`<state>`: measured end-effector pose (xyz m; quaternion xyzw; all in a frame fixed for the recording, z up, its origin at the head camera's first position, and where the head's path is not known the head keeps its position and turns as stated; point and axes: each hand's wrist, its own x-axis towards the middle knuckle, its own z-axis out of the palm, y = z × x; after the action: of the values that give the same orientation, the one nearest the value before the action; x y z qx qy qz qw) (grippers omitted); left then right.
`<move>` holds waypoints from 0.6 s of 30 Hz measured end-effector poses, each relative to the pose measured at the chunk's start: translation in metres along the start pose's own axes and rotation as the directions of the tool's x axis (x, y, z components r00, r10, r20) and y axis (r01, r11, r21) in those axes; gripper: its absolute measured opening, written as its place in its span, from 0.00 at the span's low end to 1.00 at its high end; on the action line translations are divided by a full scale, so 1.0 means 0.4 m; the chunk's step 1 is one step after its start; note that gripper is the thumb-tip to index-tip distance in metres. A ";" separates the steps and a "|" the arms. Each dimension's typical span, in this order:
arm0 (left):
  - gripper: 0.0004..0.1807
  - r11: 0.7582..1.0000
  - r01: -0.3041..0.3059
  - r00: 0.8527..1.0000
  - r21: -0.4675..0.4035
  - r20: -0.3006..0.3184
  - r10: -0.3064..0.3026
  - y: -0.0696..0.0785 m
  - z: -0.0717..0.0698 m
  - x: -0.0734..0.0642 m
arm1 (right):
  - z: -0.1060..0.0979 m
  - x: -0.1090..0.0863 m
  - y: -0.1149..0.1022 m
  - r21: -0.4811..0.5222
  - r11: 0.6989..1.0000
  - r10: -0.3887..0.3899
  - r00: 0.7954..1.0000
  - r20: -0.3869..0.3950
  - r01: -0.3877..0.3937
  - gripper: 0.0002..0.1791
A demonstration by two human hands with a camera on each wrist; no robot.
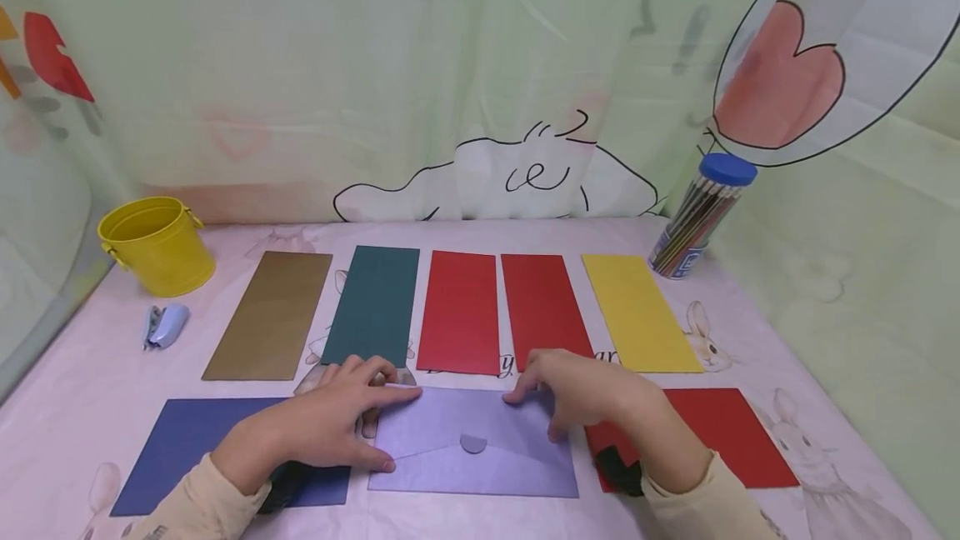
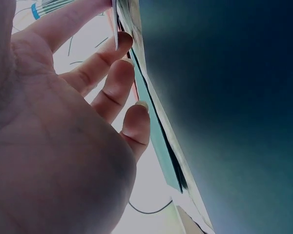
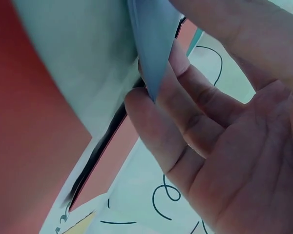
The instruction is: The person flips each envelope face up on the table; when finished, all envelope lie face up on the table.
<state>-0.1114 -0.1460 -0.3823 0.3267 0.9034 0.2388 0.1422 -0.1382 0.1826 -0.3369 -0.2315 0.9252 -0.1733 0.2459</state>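
A lavender envelope with a round tab on its flap lies crosswise between my two hands in the head view. My left hand holds its left end, thumb on the face and index finger along the top left corner. My right hand grips the upper right part, with index finger at the top edge and thumb lower down. In the right wrist view, a corner of the envelope stands off the surface against the fingers. The left wrist view shows only a thin edge of the envelope by the fingertips.
A blue envelope lies left, a red one right. Behind stand brown, green, two red and yellow ones in a row. Farther out are a yellow bucket, a stapler and a pencil tub.
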 end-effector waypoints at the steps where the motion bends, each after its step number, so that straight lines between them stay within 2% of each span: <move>1: 0.41 1.000 0.000 1.000 -0.001 0.001 0.000 0.000 0.000 0.000 | 0.001 0.000 -0.001 0.000 1.000 0.007 1.000 0.001 -0.007 0.28; 8: 0.40 1.000 -0.008 1.000 -0.006 0.005 0.008 -0.001 0.000 -0.001 | 0.005 0.001 -0.009 -0.008 0.999 0.040 0.999 -0.003 -0.040 0.28; 15: 0.40 1.000 -0.018 1.000 0.000 0.000 0.018 -0.004 0.003 -0.002 | 0.011 0.000 -0.021 -0.175 0.985 -0.003 0.998 -0.059 -0.008 0.27; 18: 0.40 1.000 0.000 1.000 0.000 0.008 0.000 -0.003 0.004 -0.003 | 0.013 -0.001 -0.023 -0.132 0.991 0.005 0.999 -0.045 -0.011 0.28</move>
<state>-0.1105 -0.1469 -0.3842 0.3275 0.9028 0.2374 0.1460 -0.1318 0.1741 -0.3371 -0.2396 0.9408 -0.1160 0.2098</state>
